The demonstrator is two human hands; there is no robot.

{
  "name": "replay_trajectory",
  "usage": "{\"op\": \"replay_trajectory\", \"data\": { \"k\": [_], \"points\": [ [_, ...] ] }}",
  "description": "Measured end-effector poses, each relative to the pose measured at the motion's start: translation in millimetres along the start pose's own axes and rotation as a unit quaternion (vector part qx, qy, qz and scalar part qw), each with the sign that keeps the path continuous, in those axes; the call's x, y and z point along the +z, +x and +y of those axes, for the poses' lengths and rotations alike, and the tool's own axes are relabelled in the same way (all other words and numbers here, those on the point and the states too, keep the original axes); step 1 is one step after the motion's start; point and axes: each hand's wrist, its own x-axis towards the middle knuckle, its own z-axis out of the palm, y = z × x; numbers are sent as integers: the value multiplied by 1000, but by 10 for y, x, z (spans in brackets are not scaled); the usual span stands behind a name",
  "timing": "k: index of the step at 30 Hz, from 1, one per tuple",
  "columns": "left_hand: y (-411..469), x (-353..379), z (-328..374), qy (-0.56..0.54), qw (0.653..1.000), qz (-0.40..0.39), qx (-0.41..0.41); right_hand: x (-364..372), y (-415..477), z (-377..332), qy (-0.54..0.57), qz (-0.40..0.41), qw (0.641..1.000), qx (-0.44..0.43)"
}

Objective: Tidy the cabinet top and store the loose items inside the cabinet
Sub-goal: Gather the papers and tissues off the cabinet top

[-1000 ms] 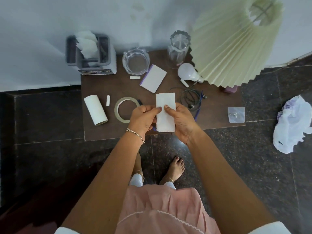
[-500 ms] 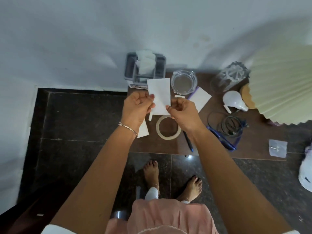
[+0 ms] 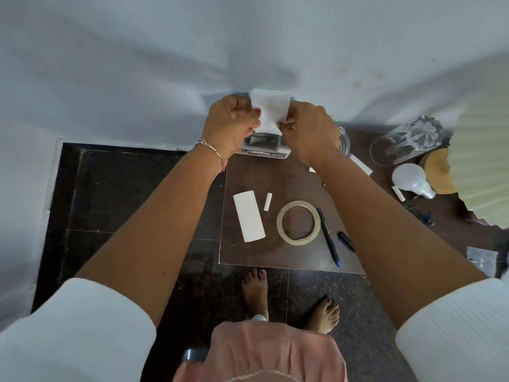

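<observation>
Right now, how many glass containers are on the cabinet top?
2: a cut-glass jar near the lamp shade, and a glass bowl mostly hidden behind the right hand. Others may be hidden.

I see white ribbed sleeves (image 3: pixel 82 326) on both arms, ending above the elbows; a thin silver bracelet (image 3: pixel 210 150) circles the left wrist; the thumbnail on the left hand (image 3: pixel 230 121) is painted red; lower down I make out a pink skirt (image 3: pixel 272 351) with a pale scalloped trim; the feet (image 3: pixel 254 288) are bare, toenails painted dark; a fine anklet (image 3: pixel 264 312) rings the left one, beside a white cuff (image 3: pixel 257 317).
</observation>
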Motion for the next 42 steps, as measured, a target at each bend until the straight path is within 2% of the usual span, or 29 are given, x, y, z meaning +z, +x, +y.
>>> {"op": "replay_trajectory", "data": {
  "k": [10,17,27,35,42],
  "points": [
    [210,-91,-178,40,999,10,7,63,128,-71,-133,-19,988,-70],
    [187,-109,-141,66,998,16,11,132,115,-96,-175,23,976,-126],
    [173,-91,-168,116,991,51,41,143,33,-13,-92,102,987,-86],
    [176,-37,-176,110,990,67,63,165,-11,26,-94,120,984,-90],
    [182,-38,-197,138,985,85,65,180,35,49,-138,127,979,-84]
  ]
}}
